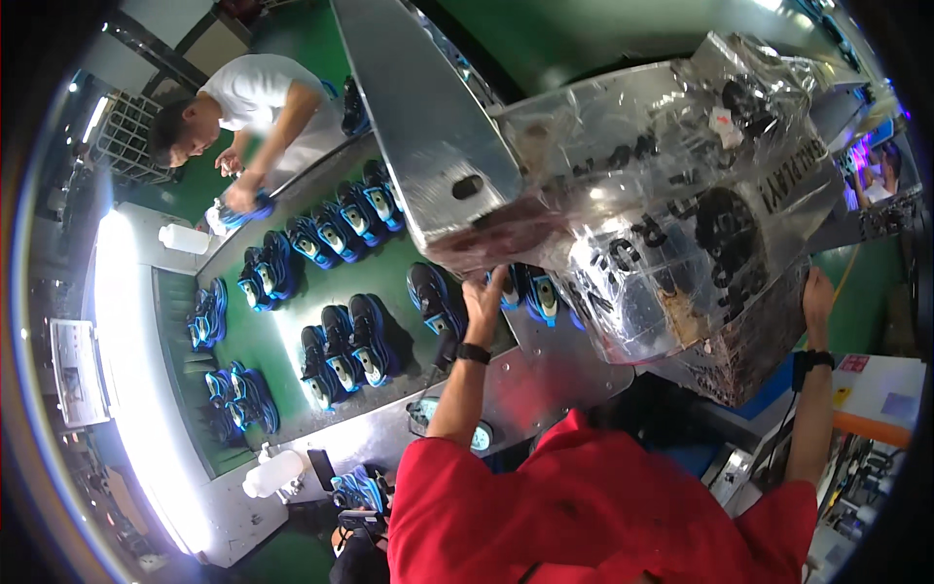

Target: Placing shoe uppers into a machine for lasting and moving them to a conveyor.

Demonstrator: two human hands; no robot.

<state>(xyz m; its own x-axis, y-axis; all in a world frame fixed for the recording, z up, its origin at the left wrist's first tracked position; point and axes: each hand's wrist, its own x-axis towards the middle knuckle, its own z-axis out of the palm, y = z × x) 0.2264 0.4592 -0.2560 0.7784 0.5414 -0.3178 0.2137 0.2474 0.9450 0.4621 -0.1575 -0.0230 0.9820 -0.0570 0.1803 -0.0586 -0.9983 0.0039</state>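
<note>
A large hood-like housing (623, 243), wrapped in shiny silver film and clear tape with black lettering, stands in front of me. My left hand (481, 310) reaches up to its lower left edge, beside a black-and-blue sports shoe (435, 300). Thumb and fingers there are spread; their tips lie partly behind the edge. At the far right side of the housing, my right hand (817, 298) rests against or very near its dark lower wall (739, 365), fingers extended. Neither hand visibly holds a loose thing. Dark bands circle both wrists.
Several black-and-blue shoes (336, 346) stand in rows on a green belt (282, 365) to the left. Across it, a person in white (263, 97) handles a shoe (248, 209). A slanted metal panel (418, 117) juts over the belt. White bottles (272, 474) sit along the frame.
</note>
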